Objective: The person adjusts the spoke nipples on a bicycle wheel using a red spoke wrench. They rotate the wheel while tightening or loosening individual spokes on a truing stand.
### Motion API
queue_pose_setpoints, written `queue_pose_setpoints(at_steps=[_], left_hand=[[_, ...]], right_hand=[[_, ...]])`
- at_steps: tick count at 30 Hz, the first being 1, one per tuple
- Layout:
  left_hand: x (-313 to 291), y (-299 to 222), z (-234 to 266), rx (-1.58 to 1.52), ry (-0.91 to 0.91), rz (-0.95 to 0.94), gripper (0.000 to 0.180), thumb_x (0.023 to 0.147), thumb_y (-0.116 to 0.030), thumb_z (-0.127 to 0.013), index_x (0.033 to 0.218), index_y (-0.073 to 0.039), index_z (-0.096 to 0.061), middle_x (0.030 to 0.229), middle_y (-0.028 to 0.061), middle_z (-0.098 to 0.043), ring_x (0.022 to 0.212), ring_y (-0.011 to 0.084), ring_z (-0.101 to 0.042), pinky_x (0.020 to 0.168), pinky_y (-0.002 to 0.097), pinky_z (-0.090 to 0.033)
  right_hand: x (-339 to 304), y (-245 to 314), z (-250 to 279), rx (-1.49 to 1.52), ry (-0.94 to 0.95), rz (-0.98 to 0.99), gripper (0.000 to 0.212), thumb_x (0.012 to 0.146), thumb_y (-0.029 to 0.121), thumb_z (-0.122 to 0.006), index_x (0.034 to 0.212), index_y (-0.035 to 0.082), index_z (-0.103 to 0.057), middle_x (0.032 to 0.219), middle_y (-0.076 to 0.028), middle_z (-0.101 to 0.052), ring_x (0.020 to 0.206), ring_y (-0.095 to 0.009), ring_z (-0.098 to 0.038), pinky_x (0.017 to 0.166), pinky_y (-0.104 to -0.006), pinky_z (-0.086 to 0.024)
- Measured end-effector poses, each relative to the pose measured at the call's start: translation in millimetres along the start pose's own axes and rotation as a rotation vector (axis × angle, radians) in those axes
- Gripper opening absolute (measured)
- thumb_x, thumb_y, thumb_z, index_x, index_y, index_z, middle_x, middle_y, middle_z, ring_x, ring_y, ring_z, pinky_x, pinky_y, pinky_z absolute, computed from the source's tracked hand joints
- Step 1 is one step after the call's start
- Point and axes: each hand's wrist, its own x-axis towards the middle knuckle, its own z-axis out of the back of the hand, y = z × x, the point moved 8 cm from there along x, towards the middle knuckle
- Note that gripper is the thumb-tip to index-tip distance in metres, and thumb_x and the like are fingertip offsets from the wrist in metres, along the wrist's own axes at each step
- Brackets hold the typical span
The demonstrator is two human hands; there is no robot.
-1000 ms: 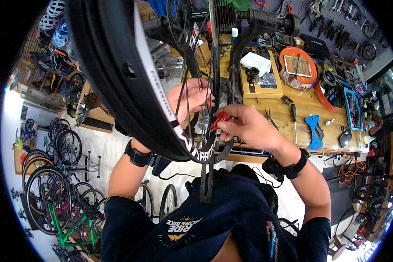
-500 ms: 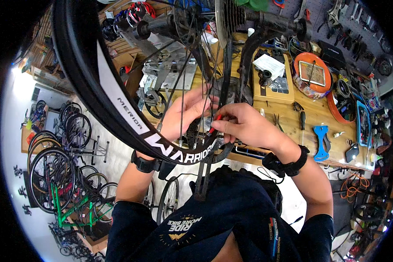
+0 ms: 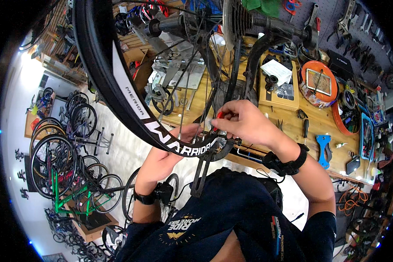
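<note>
A bicycle wheel with a black rim and white panels stands upright in front of me, held in a dark truing stand. My right hand pinches a small red spoke wrench between thumb and fingers, at the spokes near the rim's lower part. Much of the wrench is hidden by the fingers. My left hand reaches behind the lower rim, which covers its middle. Its fingers show beyond the rim, stretched out among the spokes, close to the right hand's fingertips. The cassette is at the top.
A wooden workbench lies beyond the wheel. On it are a cardboard box, an orange round container, a screwdriver and a blue tool. Tools hang on the back wall; several bicycles stand at left.
My left hand has drawn back toward me, from among the spokes to behind the lower rim. The right hand stays at the spokes with the red spoke wrench. The whole view has shifted slightly.
</note>
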Motion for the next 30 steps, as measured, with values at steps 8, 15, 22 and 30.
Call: queue_pose_setpoints(at_steps=[8, 15, 22, 30], left_hand=[[-20.9, -8.8, -6.1, 0.095, -0.078, -0.011, 0.048, 0.090, -0.005, -0.061, 0.134, 0.007, -0.046, 0.132, 0.0184, -0.056, 0.125, 0.0249, -0.053, 0.108, 0.0381, -0.037], [-18.8, -24.8, -9.5, 0.402, -0.100, -0.113, 0.035, 0.088, 0.001, -0.060, 0.123, 0.003, -0.058, 0.124, 0.0135, -0.061, 0.116, 0.0213, -0.057, 0.100, 0.0358, -0.042], [-17.7, -26.7, -7.6, 0.438, -0.146, -0.096, 0.031, 0.088, 0.001, -0.061, 0.118, 0.002, -0.063, 0.119, 0.0124, -0.065, 0.109, 0.0214, -0.061, 0.095, 0.0338, -0.045], [-18.5, -21.0, -6.2, 0.367, -0.159, -0.086, 0.035, 0.086, 0.004, -0.060, 0.120, 0.001, -0.062, 0.121, 0.0130, -0.063, 0.111, 0.0218, -0.060, 0.096, 0.0336, -0.044]], right_hand=[[7.4, -3.3, 3.1, -0.213, -0.092, 0.028, 0.041, 0.086, 0.036, -0.070, 0.086, -0.005, -0.068, 0.071, -0.017, -0.064, 0.065, -0.025, -0.062, 0.063, -0.0358, -0.048], [4.0, -1.0, -4.4, -0.032, 0.067, 0.002, 0.028, 0.093, 0.022, -0.063, 0.094, -0.005, -0.068, 0.069, -0.010, -0.063, 0.057, -0.015, -0.055, 0.056, -0.0298, -0.045], [4.3, -10.4, -8.7, 0.185, 0.032, -0.135, 0.024, 0.095, 0.016, -0.060, 0.099, -0.006, -0.066, 0.070, -0.004, -0.060, 0.056, -0.009, -0.051, 0.051, -0.0253, -0.041], [-1.8, -24.6, -21.3, 0.701, 0.094, -0.328, 0.035, 0.098, 0.029, -0.060, 0.086, -0.004, -0.063, 0.066, -0.005, -0.058, 0.052, -0.010, -0.050, 0.047, -0.0250, -0.039]])
